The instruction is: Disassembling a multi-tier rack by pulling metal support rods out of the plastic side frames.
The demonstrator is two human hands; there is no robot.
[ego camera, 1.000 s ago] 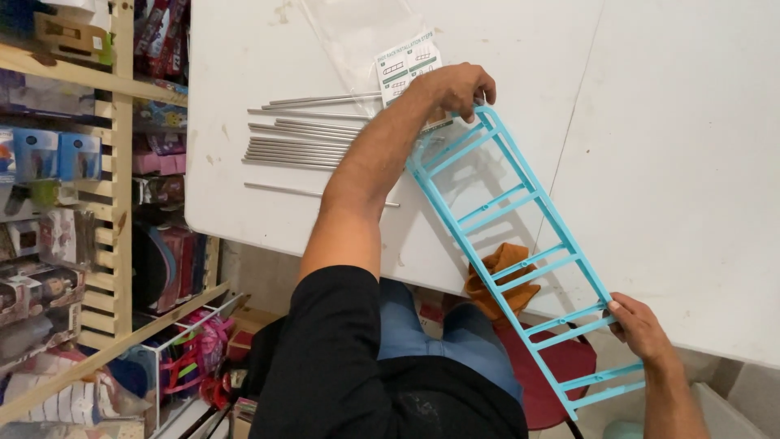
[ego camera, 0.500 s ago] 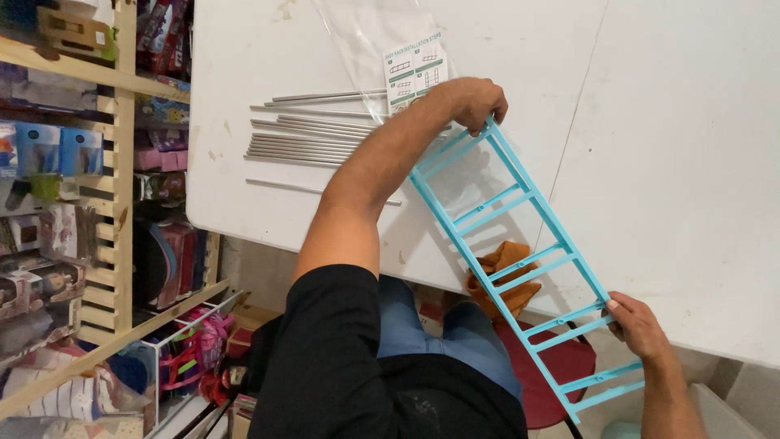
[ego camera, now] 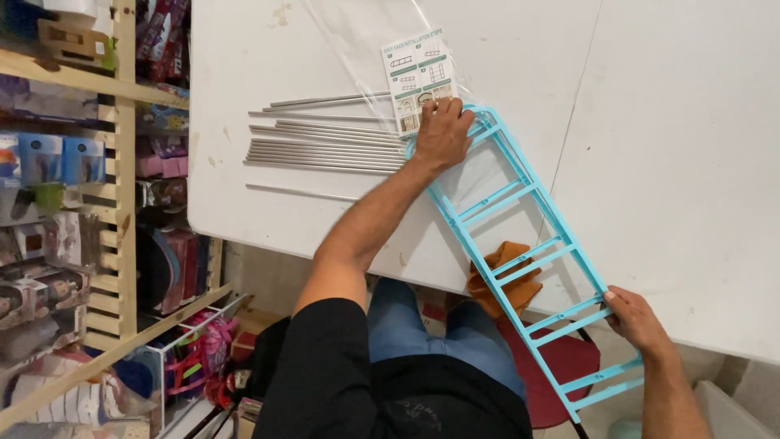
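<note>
The light-blue plastic rack frame (ego camera: pixel 520 244), ladder-like with paired rungs, lies slanted over the white worktop (ego camera: pixel 666 122) edge; the left hand (ego camera: pixel 443 130) clasps its top and the right hand (ego camera: pixel 638 321) grips its lower rail.

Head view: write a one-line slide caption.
Left hand and right hand hold a blue ladder-like frame across a white table's edge, beside metal rods and an instruction sheet.

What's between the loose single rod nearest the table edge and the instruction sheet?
In the head view, a bundle of metal rods lies side by side on the white table between the single rod and the instruction sheet.
</note>
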